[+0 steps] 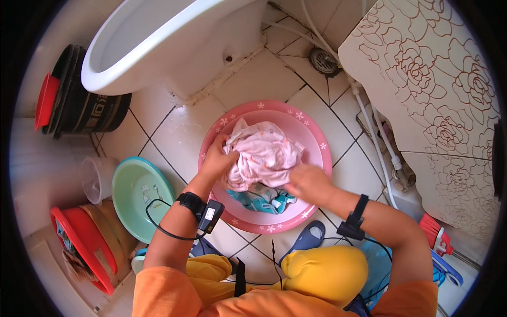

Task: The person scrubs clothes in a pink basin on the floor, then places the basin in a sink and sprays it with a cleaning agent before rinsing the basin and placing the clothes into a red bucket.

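Note:
A pink plastic basin (264,106) with white flowers on its rim stands on the tiled floor before me. Bunched inside it is a pink cloth garment (265,154) with small coloured spots. My left hand (218,157) grips the garment's left side, thumb on top of the folds. At its lower right edge is my right hand (311,183), blurred, with fingers curled against the fabric; whether they pinch it I cannot tell. A teal patterned cloth (257,200) lies in the basin below the pink one, partly covered by it.
A white ceramic fixture (158,51) rises beyond the basin. To the left are a black bucket (99,113), a green basin (138,198), a clear plastic container (95,180) and a red basin (83,245) holding cloths. A floor drain (324,61), white pipes (368,123) and a flower-patterned cabinet (427,79) are at right.

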{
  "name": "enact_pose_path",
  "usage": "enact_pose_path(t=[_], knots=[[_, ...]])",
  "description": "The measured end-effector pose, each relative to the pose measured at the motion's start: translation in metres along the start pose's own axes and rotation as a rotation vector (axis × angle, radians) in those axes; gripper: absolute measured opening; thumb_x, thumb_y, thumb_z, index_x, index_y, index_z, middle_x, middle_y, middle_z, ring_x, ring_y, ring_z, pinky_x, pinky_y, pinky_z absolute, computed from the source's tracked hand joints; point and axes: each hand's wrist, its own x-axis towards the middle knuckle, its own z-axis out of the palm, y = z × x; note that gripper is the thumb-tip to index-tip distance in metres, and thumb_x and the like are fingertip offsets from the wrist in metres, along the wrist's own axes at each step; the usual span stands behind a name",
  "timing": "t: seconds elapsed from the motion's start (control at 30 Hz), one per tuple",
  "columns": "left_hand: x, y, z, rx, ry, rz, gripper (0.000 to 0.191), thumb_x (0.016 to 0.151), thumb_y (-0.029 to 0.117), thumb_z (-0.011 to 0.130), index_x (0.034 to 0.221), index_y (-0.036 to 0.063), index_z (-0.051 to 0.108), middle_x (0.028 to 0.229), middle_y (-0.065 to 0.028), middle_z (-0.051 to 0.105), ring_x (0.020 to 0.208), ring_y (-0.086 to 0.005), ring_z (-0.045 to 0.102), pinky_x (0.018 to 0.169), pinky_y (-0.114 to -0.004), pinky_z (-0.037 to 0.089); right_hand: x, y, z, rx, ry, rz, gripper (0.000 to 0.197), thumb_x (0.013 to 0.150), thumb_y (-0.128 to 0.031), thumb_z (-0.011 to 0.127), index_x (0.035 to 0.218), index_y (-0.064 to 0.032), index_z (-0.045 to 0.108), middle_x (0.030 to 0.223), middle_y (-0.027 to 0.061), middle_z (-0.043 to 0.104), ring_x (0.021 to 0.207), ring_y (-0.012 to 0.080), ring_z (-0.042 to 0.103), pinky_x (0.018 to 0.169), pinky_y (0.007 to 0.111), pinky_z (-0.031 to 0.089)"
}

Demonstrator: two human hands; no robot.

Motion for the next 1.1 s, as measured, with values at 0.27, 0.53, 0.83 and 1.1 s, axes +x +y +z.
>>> enact_pose_path(t=[0.27,0.53,0.83,1.1], knots=[[0.007,0.014,0.027,0.058,0.067,0.213,0.035,0.07,0.009,0.066,0.102,0.0027,0.054,0.096,-0.0176,0.062,0.093,-0.0295,0.061,0.082,-0.036,0.047,0.049,-0.033,0.109,-0.285,-0.461,-0.066,0.034,0.076,-0.03,0.061,0.096,-0.0054,0.069,0.096,0.014,0.069,0.094,0.0323,0.065,0.082,0.041,0.051],[-0.024,0.027,-0.012,0.279,-0.11,0.254,0.034,0.074,0.002,0.063,0.108,0.0032,0.056,0.107,-0.0138,0.061,0.102,-0.0272,0.059,0.088,-0.034,0.045,0.003,-0.038,-0.039,0.431,0.025,-0.144,0.021,0.079,-0.02,0.056,0.091,-0.0022,0.059,0.081,0.0151,0.058,0.078,0.031,0.059,0.075,0.04,0.048],[-0.052,0.064,-0.005,-0.24,-0.385,0.383,0.058,0.084,0.031,0.06,0.135,0.0077,0.046,0.145,-0.0163,0.037,0.136,-0.0306,0.033,0.112,-0.04,0.024,-0.027,-0.068,-0.152,1.408,0.214,0.199,0.025,0.082,-0.015,0.054,0.104,-0.0011,0.055,0.1,0.0071,0.061,0.09,0.0133,0.058,0.082,0.026,0.048],[-0.079,0.106,0.04,-0.39,-0.339,0.224,0.064,0.081,0.024,0.074,0.133,0.0035,0.043,0.124,-0.0111,0.054,0.116,-0.0199,0.05,0.099,-0.034,0.04,0.025,-0.033,-0.16,1.786,0.478,0.032,0.033,0.089,-0.023,0.048,0.11,0.0005,0.057,0.105,0.0108,0.064,0.095,0.0209,0.061,0.086,0.036,0.049]])
